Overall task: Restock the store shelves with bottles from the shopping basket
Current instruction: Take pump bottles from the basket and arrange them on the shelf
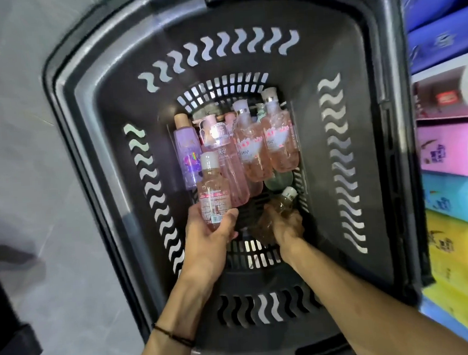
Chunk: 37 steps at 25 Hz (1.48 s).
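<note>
A deep black shopping basket fills the view from above. Several bottles lie on its bottom: a purple bottle at the left and two wide pink bottles with pale caps at the right. My left hand holds a small pink bottle with a white cap and a barcode label, lifted a little above the others. My right hand reaches to the basket floor and grips a clear brownish bottle with a white cap; much of that bottle is hidden by my fingers.
Store shelves stand close at the right, stacked with blue, pink, cyan and yellow wrapped packs. Grey floor tiles lie to the left of the basket. A dark object sits at the lower left corner.
</note>
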Each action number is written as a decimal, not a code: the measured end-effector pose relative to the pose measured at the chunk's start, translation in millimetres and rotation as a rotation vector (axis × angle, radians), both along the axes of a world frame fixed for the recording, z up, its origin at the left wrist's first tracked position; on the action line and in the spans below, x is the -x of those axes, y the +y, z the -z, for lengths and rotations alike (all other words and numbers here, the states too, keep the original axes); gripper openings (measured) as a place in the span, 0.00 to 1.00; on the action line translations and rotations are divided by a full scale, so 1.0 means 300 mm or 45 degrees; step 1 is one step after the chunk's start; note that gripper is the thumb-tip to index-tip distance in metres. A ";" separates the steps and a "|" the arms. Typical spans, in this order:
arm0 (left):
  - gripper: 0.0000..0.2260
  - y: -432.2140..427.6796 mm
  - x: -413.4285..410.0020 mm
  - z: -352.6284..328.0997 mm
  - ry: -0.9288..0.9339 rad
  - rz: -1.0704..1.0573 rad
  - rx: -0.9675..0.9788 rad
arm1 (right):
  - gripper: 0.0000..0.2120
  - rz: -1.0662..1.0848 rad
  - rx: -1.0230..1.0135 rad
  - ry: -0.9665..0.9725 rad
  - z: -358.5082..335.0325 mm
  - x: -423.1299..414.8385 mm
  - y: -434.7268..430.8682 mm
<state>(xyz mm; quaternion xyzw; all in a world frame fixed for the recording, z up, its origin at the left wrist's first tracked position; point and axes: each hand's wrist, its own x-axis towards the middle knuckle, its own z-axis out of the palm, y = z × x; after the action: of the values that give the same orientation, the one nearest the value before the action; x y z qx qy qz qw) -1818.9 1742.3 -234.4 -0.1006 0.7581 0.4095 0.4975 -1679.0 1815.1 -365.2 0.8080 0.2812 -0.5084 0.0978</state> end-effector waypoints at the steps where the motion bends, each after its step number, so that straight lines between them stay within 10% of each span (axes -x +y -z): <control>1: 0.17 0.016 0.014 -0.040 0.005 0.014 -0.016 | 0.31 -0.004 -0.028 0.033 -0.056 0.000 0.014; 17: 0.21 0.165 0.261 -1.087 0.211 0.022 -0.217 | 0.13 -0.148 -0.330 0.928 -1.489 0.246 0.282; 37: 0.16 0.301 -0.166 -2.526 0.576 0.399 -1.081 | 0.13 -0.051 -1.439 1.122 -2.978 -0.217 0.257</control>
<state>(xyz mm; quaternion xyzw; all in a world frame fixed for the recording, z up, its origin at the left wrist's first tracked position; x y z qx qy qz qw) -1769.2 1832.8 523.4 0.3169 0.6195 0.6135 0.3734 -1613.8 1892.4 528.4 0.4494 0.5298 -0.5621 -0.4488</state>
